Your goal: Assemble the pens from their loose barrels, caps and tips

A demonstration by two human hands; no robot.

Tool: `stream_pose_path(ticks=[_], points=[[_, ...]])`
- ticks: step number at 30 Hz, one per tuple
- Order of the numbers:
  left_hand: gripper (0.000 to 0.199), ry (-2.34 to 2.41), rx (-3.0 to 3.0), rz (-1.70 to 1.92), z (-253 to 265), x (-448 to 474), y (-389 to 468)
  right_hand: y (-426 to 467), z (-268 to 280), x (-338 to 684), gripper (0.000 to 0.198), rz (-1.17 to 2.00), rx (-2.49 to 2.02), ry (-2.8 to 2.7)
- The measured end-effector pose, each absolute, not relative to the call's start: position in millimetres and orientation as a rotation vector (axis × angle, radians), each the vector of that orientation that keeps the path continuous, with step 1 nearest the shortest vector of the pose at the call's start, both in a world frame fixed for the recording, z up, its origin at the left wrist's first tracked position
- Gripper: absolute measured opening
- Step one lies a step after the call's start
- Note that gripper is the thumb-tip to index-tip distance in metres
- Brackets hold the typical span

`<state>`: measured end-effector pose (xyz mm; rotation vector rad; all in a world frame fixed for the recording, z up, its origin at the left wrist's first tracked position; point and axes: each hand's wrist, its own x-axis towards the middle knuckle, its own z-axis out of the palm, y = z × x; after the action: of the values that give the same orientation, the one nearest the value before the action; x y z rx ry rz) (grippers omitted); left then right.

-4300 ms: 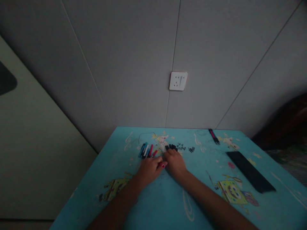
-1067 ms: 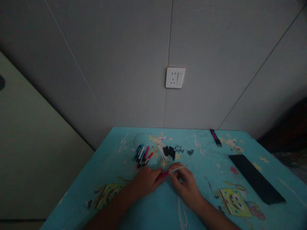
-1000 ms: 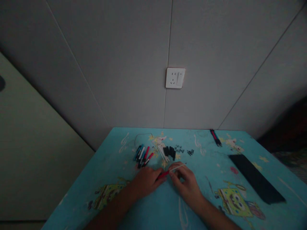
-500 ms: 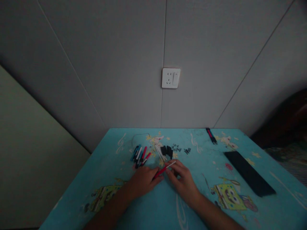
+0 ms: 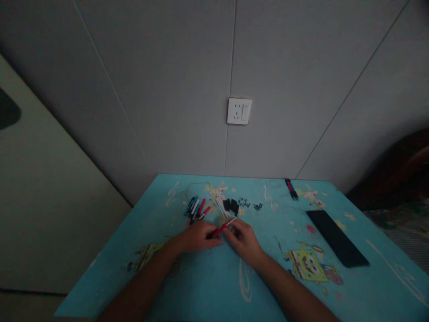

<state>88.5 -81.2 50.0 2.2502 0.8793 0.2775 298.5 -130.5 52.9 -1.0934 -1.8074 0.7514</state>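
Note:
Above the middle of the table, my left hand (image 5: 200, 236) is closed around a red pen barrel (image 5: 219, 230), which slants up to the right. A thin white pen refill (image 5: 232, 221) sticks out of the barrel's upper end. My right hand (image 5: 244, 240) pinches at that end with thumb and fingers; exactly where it grips is too small to tell. Just beyond my left hand lies a pile of blue, white and red pen barrels (image 5: 193, 208). Past the fingertips are white refills (image 5: 221, 206) and a row of short black pen parts (image 5: 231, 205).
Small greyish pieces (image 5: 243, 202) and small dark pieces (image 5: 258, 207) lie right of the black parts. A few pens (image 5: 291, 189) rest at the back right. A long black flat piece (image 5: 337, 237) lies on the right of the blue patterned table (image 5: 201, 286). A wall socket (image 5: 239, 111) is behind.
The view has shifted slightly, so the table and hands sit a little differently in it. Both hands keep the red barrel and refill together in nearly the same pose.

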Motion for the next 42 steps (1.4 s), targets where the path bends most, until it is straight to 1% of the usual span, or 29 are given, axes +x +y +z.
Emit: stream_pose_path(ticks=[4, 13, 22, 28, 30, 32, 33, 34, 37, 42], points=[[0.033, 0.849, 2.050, 0.281, 50, 85, -77, -128, 51, 300, 0.017, 0.743, -1.089, -1.831], [0.027, 0.836, 1.962, 0.226, 51, 79, -74, -130, 49, 297, 0.016, 0.746, -1.068, -1.847], [0.032, 0.866, 2.165, 0.357, 50, 84, -79, -133, 53, 297, 0.019, 0.746, -1.058, -1.859], [0.032, 0.884, 2.232, 0.357, 49, 85, -81, -133, 54, 298, 0.019, 0.769, -1.062, -1.838], [0.033, 0.881, 2.264, 0.359, 50, 86, -81, -135, 55, 298, 0.025, 0.784, -1.091, -1.786], [0.033, 0.912, 2.352, 0.366, 52, 87, -83, -135, 55, 299, 0.036, 0.838, -1.134, -1.686], [0.032, 0.940, 2.410, 0.368, 53, 87, -84, -135, 54, 299, 0.039, 0.884, -1.145, -1.627], [0.031, 0.968, 2.466, 0.368, 54, 88, -85, -135, 53, 300, 0.037, 0.929, -1.145, -1.572], [0.030, 1.004, 2.580, 0.359, 56, 89, -88, -131, 53, 302, 0.024, 0.982, -1.093, -1.480], [0.033, 0.992, 2.761, 0.418, 53, 85, -87, -126, 61, 308, 0.018, 0.903, -0.927, -1.543]])
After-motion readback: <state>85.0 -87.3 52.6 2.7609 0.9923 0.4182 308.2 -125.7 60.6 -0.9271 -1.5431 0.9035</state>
